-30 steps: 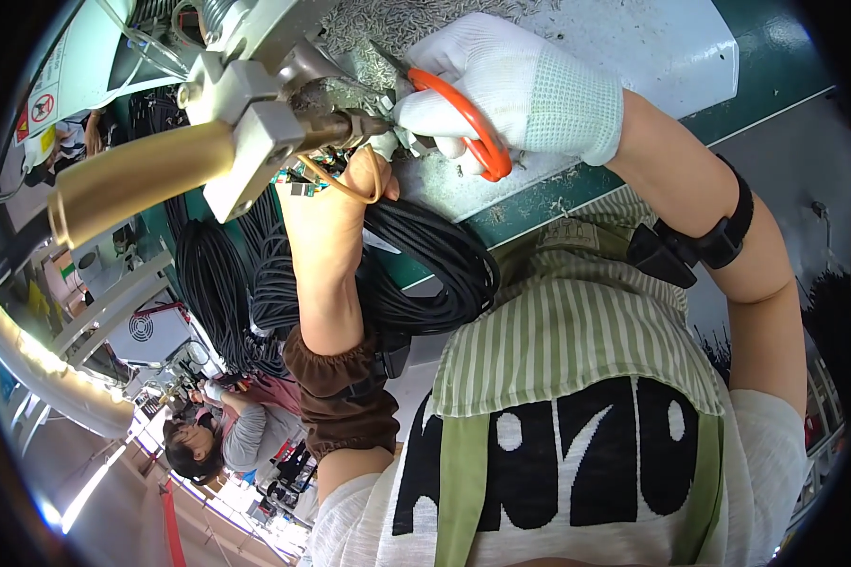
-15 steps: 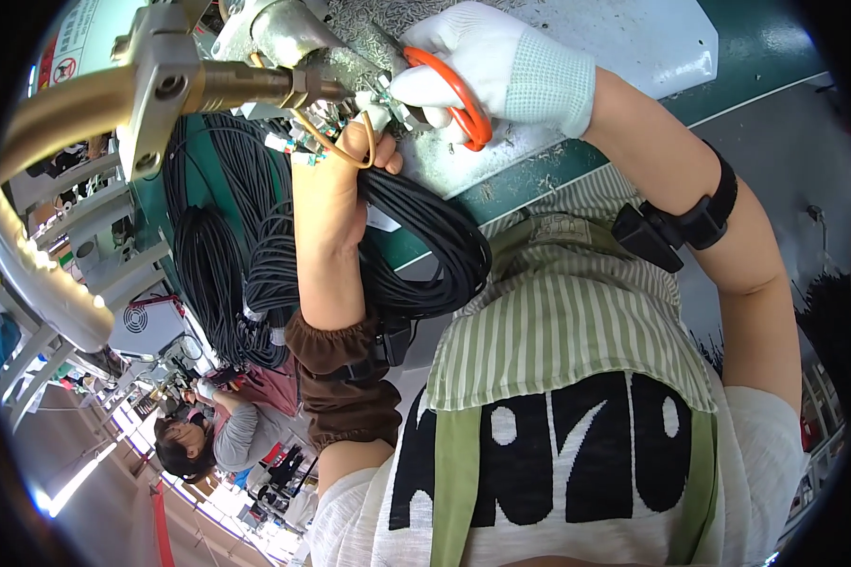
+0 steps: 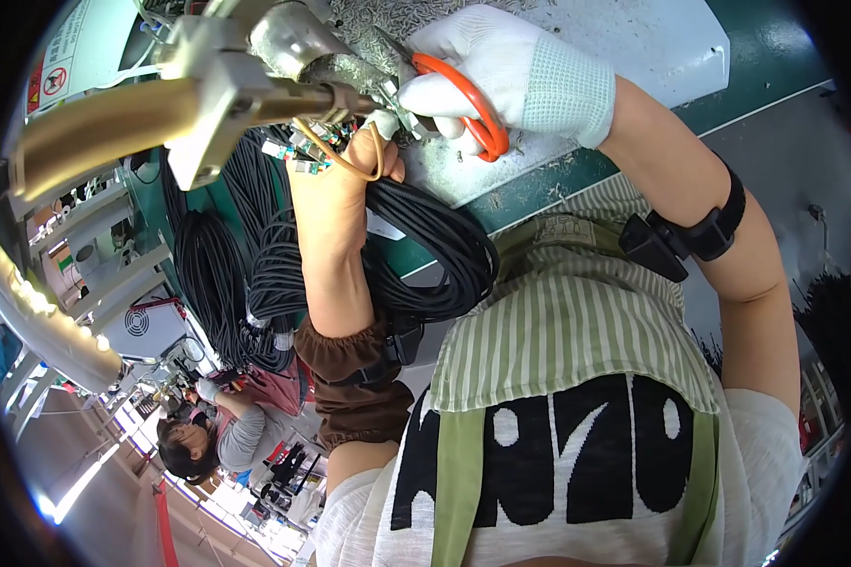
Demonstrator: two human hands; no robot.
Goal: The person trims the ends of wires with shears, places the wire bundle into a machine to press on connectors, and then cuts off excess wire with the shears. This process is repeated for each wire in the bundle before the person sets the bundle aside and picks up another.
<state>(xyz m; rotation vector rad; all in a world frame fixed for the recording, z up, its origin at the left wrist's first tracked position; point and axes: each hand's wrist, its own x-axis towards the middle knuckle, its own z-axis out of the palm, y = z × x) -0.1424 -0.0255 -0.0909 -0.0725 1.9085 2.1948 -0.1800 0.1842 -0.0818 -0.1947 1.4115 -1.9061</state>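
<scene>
My right hand (image 3: 487,71), in a white glove, is closed around scissors (image 3: 497,134) with orange-red handles. Their blades point toward the fingertips of my left hand (image 3: 361,151). The left hand is bare apart from a white covering on a fingertip. It is closed on the end of a coiled black cable (image 3: 459,250), which hangs beneath it over the table edge. Small white and green connectors (image 3: 303,156) stick out beside the left hand. A thin tan tube (image 3: 350,170) curves in front of it. What lies exactly between blades and fingertips is too small to tell.
A brass-coloured tube with a metal clamp (image 3: 222,113) crosses close above, at the upper left. Several black cable coils (image 3: 213,269) lie on the green table (image 3: 539,189). Small metal clippings cover a white board (image 3: 671,47). A co-worker (image 3: 241,430) sits at far left.
Both hands and the scissors appear slightly further right in the picture, and the brass tube and clamp sit lower. The view has shifted a little. Both grips stay the same.
</scene>
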